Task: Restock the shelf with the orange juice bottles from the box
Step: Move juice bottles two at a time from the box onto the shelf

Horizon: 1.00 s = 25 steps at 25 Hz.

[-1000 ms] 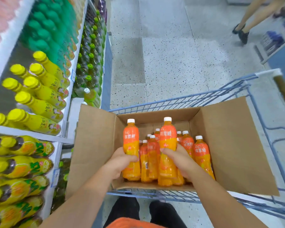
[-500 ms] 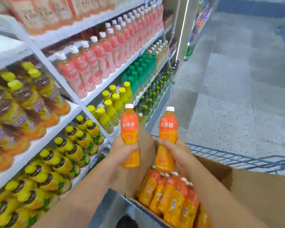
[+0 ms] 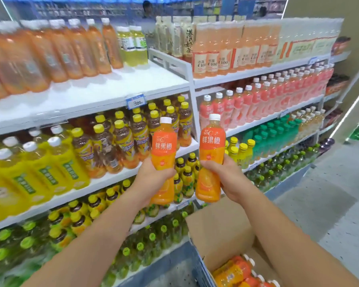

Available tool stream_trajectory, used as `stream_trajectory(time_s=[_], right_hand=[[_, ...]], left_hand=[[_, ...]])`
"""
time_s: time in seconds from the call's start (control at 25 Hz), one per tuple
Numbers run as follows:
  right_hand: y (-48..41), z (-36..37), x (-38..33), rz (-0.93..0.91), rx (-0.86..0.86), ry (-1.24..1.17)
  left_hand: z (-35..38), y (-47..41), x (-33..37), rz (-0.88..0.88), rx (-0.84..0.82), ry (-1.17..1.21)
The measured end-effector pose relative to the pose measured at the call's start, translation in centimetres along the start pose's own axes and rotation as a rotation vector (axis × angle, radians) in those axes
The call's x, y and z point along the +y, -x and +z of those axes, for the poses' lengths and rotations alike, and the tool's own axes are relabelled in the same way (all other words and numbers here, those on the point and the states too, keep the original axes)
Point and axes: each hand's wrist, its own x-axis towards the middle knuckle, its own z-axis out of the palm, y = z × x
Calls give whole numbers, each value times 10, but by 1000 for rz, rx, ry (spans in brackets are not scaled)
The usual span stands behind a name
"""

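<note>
White-capped orange plastic juice bottles (image 3: 164, 146) held up.
Gripped low, one each, by left hand (image 3: 151, 179) and right hand (image 3: 224, 177); may tip.

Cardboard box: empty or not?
Not empty. Several white-capped orange juice bottles show inside the cardboard box at lower right.

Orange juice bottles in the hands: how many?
2: the left bottle in the left hand, the right bottle in the right hand. More lie in the box, partly hidden.
</note>
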Motion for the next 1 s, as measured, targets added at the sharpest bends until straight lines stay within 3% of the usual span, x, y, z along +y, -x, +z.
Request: stream_trajectory(time_s=[0.32, 0.68, 1.0], right_hand=[[-56, 167, -52, -87, -311, 42], [-115, 351, -99, -190, -480, 1], [-165, 446, -131, -236, -575, 45]], left_hand=[[-163, -7, 35, 93, 325, -13], [-326, -41, 63, 218, 479, -62], [-418, -76, 76, 277, 595, -74]])
